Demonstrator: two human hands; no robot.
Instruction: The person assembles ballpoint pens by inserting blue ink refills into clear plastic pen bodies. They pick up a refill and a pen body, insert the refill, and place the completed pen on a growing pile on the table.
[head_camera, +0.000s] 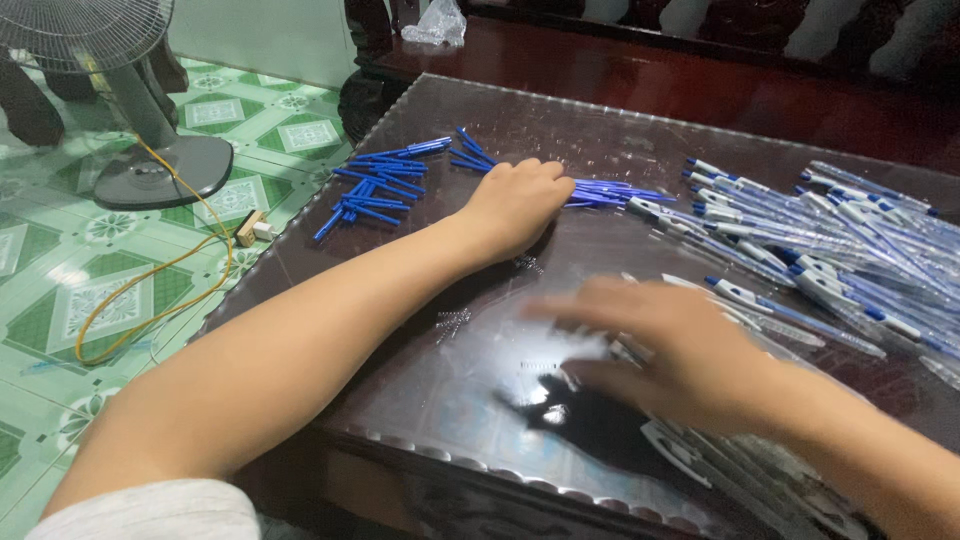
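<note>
Right hand (670, 350) over pen barrels (700, 455)

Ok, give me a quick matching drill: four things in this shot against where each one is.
1 left hand
2 right hand
3 fan
4 blue-and-white pens

a on the tiled floor, left
b blurred, over the table's near side
c heaped at the table's right
d resting by the blue refills

Pairs: 1-d, 2-b, 3-a, 4-c

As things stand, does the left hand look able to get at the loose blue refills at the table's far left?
Probably yes. The left hand already rests on the table at the edge of the blue refills, with nothing between them; the right hand is well clear.
</note>
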